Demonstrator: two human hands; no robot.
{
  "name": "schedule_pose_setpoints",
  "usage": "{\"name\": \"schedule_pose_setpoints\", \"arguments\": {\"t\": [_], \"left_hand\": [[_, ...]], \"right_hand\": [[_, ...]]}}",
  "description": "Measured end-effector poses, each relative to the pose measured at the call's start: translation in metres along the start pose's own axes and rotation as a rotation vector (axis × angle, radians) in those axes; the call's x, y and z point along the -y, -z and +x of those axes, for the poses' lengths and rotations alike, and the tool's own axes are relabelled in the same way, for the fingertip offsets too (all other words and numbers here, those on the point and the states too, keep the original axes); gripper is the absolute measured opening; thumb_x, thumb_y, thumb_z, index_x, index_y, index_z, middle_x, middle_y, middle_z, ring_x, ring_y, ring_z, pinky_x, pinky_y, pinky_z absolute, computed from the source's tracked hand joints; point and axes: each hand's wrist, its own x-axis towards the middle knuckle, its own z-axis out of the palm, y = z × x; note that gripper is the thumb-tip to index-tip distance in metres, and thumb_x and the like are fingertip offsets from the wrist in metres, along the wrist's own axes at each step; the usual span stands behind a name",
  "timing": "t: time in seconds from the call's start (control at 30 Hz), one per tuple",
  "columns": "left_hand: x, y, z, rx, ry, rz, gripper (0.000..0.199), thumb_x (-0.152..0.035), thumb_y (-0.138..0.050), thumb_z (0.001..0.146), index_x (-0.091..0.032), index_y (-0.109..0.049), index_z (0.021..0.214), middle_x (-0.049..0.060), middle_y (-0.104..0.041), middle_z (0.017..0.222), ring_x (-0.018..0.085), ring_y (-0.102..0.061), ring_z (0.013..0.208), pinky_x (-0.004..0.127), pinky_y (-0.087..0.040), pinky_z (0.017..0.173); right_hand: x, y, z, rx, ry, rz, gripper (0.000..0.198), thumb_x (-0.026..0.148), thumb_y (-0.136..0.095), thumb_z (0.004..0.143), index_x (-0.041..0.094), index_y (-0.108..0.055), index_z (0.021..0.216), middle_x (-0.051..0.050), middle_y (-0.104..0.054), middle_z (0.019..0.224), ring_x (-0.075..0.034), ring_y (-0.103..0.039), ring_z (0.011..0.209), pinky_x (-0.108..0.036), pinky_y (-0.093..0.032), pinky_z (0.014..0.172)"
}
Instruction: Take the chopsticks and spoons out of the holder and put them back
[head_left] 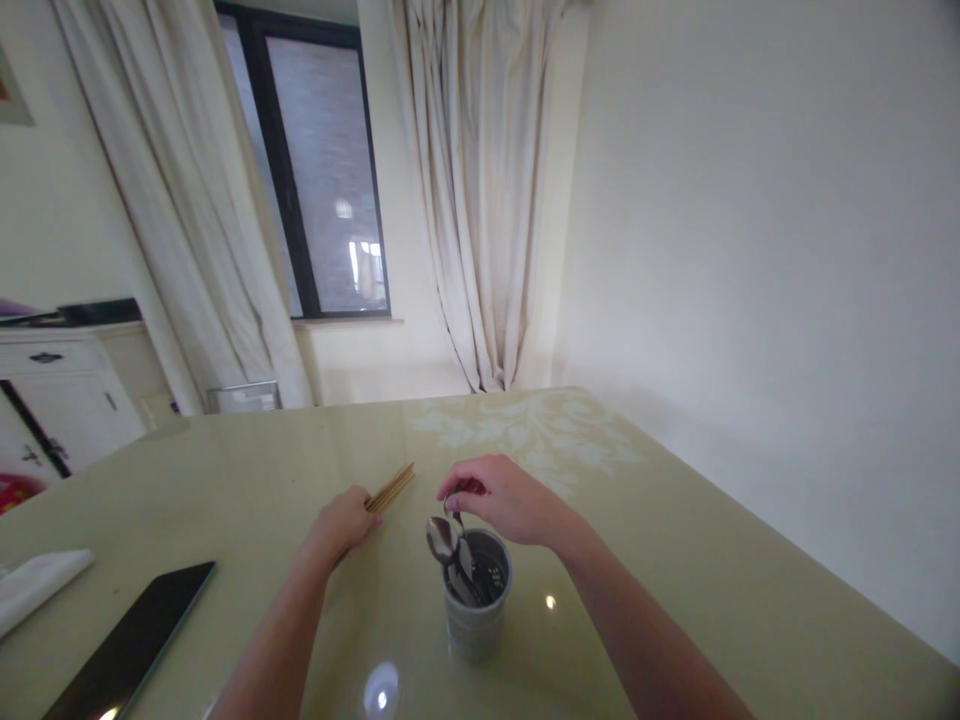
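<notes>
In the head view, my left hand (349, 522) is closed around a bundle of wooden chopsticks (393, 487), their ends pointing away to the upper right, just above or on the table. My right hand (501, 496) is over a grey utensil cup (475, 640), its thumb and fingers pinching the top of a metal spoon (457, 516). Another metal spoon (442, 538) leans out over the cup's left rim. More metal utensils stand in the cup, overlapping so that I cannot tell them apart. Holes show in the cup's inside.
The cup stands on a glossy, pale green table (600, 520). A dark flat tablet-like object (135, 640) and a white object (43, 585) lie at the left. A wall (787, 300) runs along the table's right side. Curtains (480, 200) and a window (326, 170) are behind.
</notes>
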Motion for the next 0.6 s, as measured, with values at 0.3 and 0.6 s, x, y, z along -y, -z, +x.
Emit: {"name": "schedule_pose_setpoints", "arguments": {"t": [0.3,0.6], "left_hand": [[0.000,-0.002,-0.001,-0.043,0.025,0.172,0.026,-0.037,-0.079,0.075,-0.019,-0.074,0.093,0.017,-0.082,0.108,0.035,-0.077,0.105,0.035,-0.053,0.081],[-0.009,0.003,-0.008,-0.052,0.085,0.298,0.031,-0.037,-0.063,0.094,-0.015,-0.076,0.111,0.022,-0.080,0.119,0.036,-0.077,0.111,0.038,-0.057,0.085]], "right_hand": [[0.003,0.002,-0.002,-0.014,0.015,-0.066,0.016,0.014,-0.069,0.095,0.019,-0.084,0.099,-0.005,-0.083,0.098,-0.019,-0.073,0.090,-0.028,-0.050,0.083],[0.004,0.002,-0.003,-0.024,0.020,-0.115,0.017,0.012,-0.069,0.096,0.018,-0.084,0.100,-0.006,-0.084,0.099,-0.020,-0.075,0.093,-0.027,-0.050,0.084]]}}
